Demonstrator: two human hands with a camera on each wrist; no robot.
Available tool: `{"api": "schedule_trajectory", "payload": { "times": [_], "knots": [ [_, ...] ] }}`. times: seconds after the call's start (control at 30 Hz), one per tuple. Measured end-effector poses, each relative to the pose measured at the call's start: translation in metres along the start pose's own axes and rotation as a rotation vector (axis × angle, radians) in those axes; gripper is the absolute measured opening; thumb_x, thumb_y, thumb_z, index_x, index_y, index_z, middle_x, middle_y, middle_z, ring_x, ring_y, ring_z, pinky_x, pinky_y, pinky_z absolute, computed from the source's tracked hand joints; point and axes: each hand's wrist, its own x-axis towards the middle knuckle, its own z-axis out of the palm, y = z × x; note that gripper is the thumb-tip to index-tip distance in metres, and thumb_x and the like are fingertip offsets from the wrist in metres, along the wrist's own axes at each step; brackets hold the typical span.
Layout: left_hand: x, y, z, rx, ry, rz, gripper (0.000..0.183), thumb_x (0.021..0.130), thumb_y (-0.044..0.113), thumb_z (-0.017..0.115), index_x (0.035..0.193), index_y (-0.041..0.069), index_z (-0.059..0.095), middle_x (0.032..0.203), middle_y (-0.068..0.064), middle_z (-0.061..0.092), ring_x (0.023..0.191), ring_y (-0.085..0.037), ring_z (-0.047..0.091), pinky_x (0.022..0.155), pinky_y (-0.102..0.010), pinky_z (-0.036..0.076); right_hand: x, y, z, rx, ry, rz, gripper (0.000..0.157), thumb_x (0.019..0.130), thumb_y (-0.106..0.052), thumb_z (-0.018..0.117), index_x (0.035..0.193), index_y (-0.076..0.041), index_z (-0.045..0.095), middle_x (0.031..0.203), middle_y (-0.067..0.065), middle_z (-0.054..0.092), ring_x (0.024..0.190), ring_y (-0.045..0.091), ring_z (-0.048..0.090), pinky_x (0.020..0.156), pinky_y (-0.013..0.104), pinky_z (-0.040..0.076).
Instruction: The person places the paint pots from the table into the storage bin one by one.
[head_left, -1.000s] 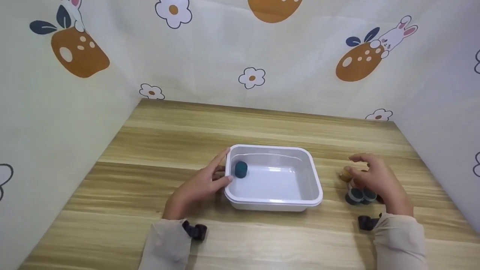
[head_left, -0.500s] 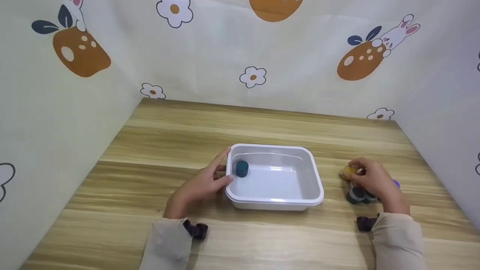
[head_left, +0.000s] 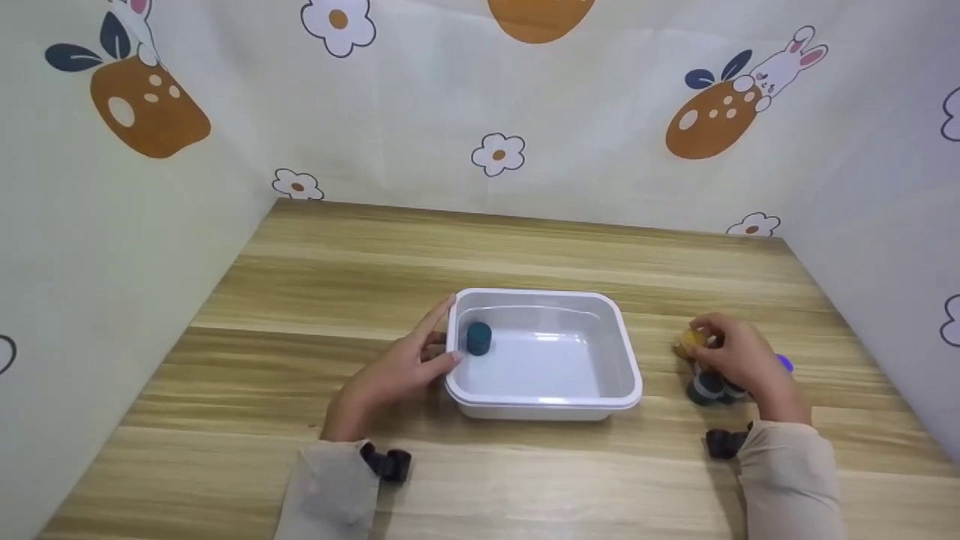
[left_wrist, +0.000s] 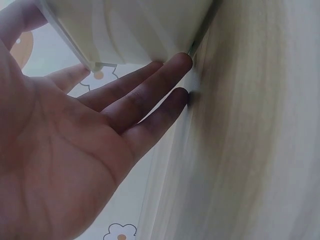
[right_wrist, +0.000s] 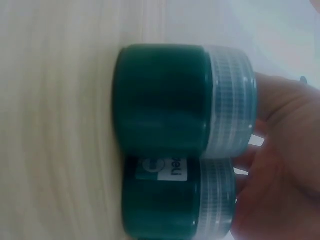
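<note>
My left hand [head_left: 397, 371] lies against the left side of a white plastic tub [head_left: 544, 403]. Its thumb and index finger touch the rim, and the left wrist view has the other fingers [left_wrist: 150, 97] stretched loosely along the outer wall. Inside the tub, near its left wall, sits a dark green jar [head_left: 479, 339]. On the right, the thumb and index finger of my right hand [head_left: 746, 364] pinch a small yellow jar [head_left: 690, 343]. Two green paint jars with clear ridged lids, one nearer the camera [right_wrist: 165, 100] and one labelled [right_wrist: 165, 200], stand close by the palm.
Part of a purple item [head_left: 784, 363] shows behind the right hand, which hides other small jars. The wood-grain table [head_left: 360, 262] is bounded by patterned cloth walls [head_left: 420, 97] at the back and both sides.
My right hand has come down over the yellow jar, and its thumb and index finger have closed on it. The purple item has come into sight. My left hand stays at the tub.
</note>
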Motion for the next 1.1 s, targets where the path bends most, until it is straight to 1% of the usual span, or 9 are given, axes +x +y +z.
{"api": "schedule_trajectory", "payload": {
  "times": [0.13,0.17,0.3,0.47,0.67,0.77,0.9,1.0,1.1],
  "knots": [
    [0.0,-0.002,-0.002,-0.011,-0.015,0.063,0.076,0.1,0.025,0.058,0.16,0.021,0.012,0.155,-0.021,0.035,0.134,-0.038,0.047,0.108,-0.053,0.041,0.001,0.0,0.001,-0.019,0.037,-0.042,0.042,0.089,-0.014,0.072,0.122,0.009,0.062,0.103,0.021,0.066,0.09,0.028,0.061,0.075,0.035,0.049],
    [-0.001,-0.002,-0.002,-0.011,-0.015,0.064,0.076,0.1,0.025,0.058,0.16,0.021,0.012,0.155,-0.021,0.035,0.134,-0.038,0.047,0.108,-0.053,0.041,0.001,0.0,0.001,-0.018,0.036,-0.042,0.042,0.089,-0.015,0.072,0.122,0.009,0.062,0.103,0.021,0.066,0.09,0.028,0.061,0.074,0.035,0.049],
    [-0.002,-0.002,-0.002,-0.007,-0.009,0.046,0.077,0.099,0.026,0.059,0.161,0.025,0.012,0.155,-0.019,0.036,0.134,-0.036,0.048,0.108,-0.052,0.04,0.002,0.0,0.002,-0.012,0.032,-0.032,0.041,0.089,-0.016,0.073,0.121,0.008,0.063,0.103,0.02,0.066,0.09,0.027,0.06,0.074,0.034,0.048],
    [-0.005,-0.001,-0.002,-0.004,0.006,0.006,0.079,0.098,0.03,0.061,0.16,0.03,0.011,0.155,-0.016,0.037,0.134,-0.034,0.048,0.109,-0.052,0.039,0.003,-0.001,0.004,-0.004,0.031,-0.032,0.04,0.087,-0.013,0.072,0.12,0.008,0.063,0.104,0.02,0.066,0.093,0.03,0.061,0.077,0.036,0.049],
    [-0.005,0.0,-0.002,-0.003,0.007,0.004,0.079,0.098,0.03,0.06,0.16,0.028,0.011,0.156,-0.017,0.035,0.135,-0.035,0.047,0.109,-0.053,0.039,0.002,-0.005,0.002,-0.006,0.024,-0.016,0.042,0.09,-0.016,0.07,0.124,0.008,0.061,0.111,0.024,0.065,0.102,0.037,0.062,0.085,0.045,0.05],
    [-0.004,0.001,-0.002,-0.001,0.004,-0.004,0.079,0.098,0.029,0.06,0.16,0.03,0.011,0.157,-0.015,0.033,0.136,-0.035,0.046,0.109,-0.053,0.039,0.0,-0.01,-0.002,-0.007,0.021,-0.009,0.043,0.091,-0.018,0.069,0.125,0.008,0.06,0.114,0.025,0.064,0.104,0.039,0.062,0.087,0.049,0.051],
    [-0.004,0.002,-0.001,0.006,0.002,-0.006,0.079,0.099,0.028,0.06,0.16,0.032,0.011,0.16,-0.013,0.03,0.137,-0.036,0.045,0.109,-0.055,0.038,-0.003,-0.02,-0.008,0.017,0.018,-0.013,0.043,0.092,-0.016,0.068,0.126,0.008,0.059,0.114,0.025,0.064,0.092,0.033,0.066,0.075,0.04,0.055],
    [-0.003,0.002,-0.001,-0.003,-0.011,0.029,0.078,0.099,0.027,0.059,0.16,0.027,0.011,0.157,-0.018,0.033,0.136,-0.037,0.046,0.109,-0.055,0.039,-0.006,-0.028,-0.013,0.062,0.027,-0.051,0.041,0.091,-0.011,0.069,0.124,0.01,0.059,0.11,0.025,0.064,0.09,0.028,0.064,0.062,0.03,0.054],
    [-0.001,0.001,-0.001,-0.012,-0.026,0.052,0.078,0.1,0.029,0.059,0.161,0.024,0.01,0.154,-0.021,0.037,0.135,-0.038,0.047,0.108,-0.054,0.04,-0.008,-0.037,-0.017,0.1,0.026,-0.083,0.039,0.09,-0.008,0.069,0.123,0.011,0.059,0.109,0.026,0.064,0.079,0.024,0.064,0.054,0.027,0.053]
  ]
}}
